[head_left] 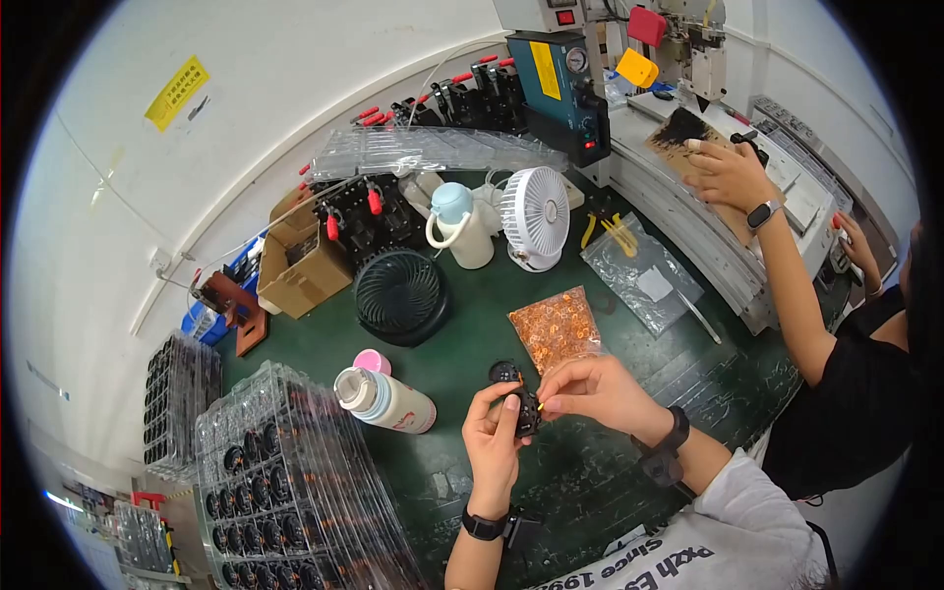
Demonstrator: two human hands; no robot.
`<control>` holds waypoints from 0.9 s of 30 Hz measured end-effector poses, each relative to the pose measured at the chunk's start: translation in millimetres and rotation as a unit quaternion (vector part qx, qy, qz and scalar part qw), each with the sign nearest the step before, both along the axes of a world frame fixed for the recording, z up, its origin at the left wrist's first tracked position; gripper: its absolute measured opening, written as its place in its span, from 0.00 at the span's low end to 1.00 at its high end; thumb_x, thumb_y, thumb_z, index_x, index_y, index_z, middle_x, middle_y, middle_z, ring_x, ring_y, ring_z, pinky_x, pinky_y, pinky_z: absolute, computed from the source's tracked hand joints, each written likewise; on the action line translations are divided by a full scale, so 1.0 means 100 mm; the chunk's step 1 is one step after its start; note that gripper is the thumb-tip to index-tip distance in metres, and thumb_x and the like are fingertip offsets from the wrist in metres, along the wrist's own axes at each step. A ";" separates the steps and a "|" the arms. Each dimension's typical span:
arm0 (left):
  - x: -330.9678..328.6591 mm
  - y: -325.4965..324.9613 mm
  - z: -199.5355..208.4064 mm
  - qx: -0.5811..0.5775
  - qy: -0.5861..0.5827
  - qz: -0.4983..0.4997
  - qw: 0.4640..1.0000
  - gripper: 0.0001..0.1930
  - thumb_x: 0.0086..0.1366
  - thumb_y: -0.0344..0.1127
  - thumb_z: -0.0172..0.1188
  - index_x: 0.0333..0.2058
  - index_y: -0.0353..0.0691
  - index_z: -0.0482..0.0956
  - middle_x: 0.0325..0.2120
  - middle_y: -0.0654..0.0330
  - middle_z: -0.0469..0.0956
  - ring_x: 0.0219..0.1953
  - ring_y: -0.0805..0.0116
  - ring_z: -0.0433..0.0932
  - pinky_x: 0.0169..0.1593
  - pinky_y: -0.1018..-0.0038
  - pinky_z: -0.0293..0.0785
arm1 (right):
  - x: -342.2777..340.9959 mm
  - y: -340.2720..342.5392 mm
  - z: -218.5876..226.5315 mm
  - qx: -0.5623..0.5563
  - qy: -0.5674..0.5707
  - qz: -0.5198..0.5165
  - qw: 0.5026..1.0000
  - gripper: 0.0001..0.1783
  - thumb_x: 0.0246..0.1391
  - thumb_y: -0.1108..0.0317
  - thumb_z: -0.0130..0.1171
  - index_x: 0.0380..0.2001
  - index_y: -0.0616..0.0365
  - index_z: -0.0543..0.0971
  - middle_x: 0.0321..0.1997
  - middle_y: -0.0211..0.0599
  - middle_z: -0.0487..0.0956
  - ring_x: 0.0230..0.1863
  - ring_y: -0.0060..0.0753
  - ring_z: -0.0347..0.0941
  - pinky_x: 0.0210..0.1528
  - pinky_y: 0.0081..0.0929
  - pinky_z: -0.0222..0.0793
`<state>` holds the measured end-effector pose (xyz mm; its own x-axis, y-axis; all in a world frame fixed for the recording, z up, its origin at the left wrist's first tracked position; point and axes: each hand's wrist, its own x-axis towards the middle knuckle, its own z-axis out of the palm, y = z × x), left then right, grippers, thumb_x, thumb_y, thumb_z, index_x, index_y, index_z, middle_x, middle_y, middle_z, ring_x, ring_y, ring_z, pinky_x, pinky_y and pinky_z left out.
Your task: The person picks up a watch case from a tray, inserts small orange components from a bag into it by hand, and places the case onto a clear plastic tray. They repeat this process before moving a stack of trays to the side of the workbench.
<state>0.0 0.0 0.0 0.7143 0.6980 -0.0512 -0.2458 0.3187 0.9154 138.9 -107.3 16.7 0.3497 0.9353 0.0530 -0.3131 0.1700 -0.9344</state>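
Observation:
My left hand [492, 433] is closed around a small black plastic housing [528, 417], held upright over the green table. Close against its right side, my right hand [605, 393] pinches a small yellow piece [541, 406] whose full shape is hidden by the fingers. Just beyond my left fingertips lies a round black part [503, 372]. A clear bag of small orange rings [556, 329] lies on the table beyond both hands.
On the left stand clear trays of round black parts [265, 482], a cream bottle [403, 405] and a black fan [401, 295]. Farther back are a white fan [536, 216], a jug [462, 231] and a cardboard box [300, 261]. A co-worker's hand [728, 175] works at the machine on the right.

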 end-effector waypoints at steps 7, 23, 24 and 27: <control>-0.04 0.03 0.04 0.031 0.004 0.001 1.000 0.08 0.68 0.29 0.52 0.44 0.36 0.72 0.25 0.62 0.79 0.20 0.84 0.70 0.21 0.86 0.63 | -0.03 0.01 0.03 0.011 -0.021 0.009 1.000 0.07 0.52 0.80 0.60 0.36 0.68 0.78 0.39 0.38 0.77 0.41 0.28 0.77 0.45 0.25 0.77; -0.09 -0.04 0.13 0.098 0.018 -0.008 0.995 0.08 0.67 0.29 0.54 0.43 0.36 0.74 0.25 0.65 0.78 0.21 0.85 0.71 0.22 0.87 0.64 | -0.02 -0.10 0.18 0.014 -0.112 0.006 0.994 0.05 0.49 0.80 0.62 0.31 0.64 0.80 0.37 0.33 0.76 0.39 0.22 0.75 0.43 0.18 0.73; -0.10 -0.05 0.15 0.098 0.017 -0.008 0.995 0.08 0.67 0.29 0.54 0.43 0.36 0.74 0.25 0.65 0.78 0.21 0.85 0.71 0.22 0.87 0.64 | -0.02 -0.10 0.18 0.013 -0.112 0.006 0.994 0.05 0.49 0.80 0.62 0.31 0.64 0.80 0.37 0.33 0.76 0.39 0.22 0.75 0.43 0.18 0.73; -0.11 -0.07 0.19 0.110 0.018 -0.001 0.994 0.08 0.67 0.28 0.54 0.44 0.36 0.74 0.26 0.65 0.78 0.22 0.85 0.71 0.23 0.87 0.64 | -0.03 -0.12 0.19 0.022 -0.111 0.016 0.993 0.05 0.48 0.79 0.63 0.30 0.64 0.79 0.37 0.31 0.75 0.39 0.20 0.75 0.43 0.17 0.73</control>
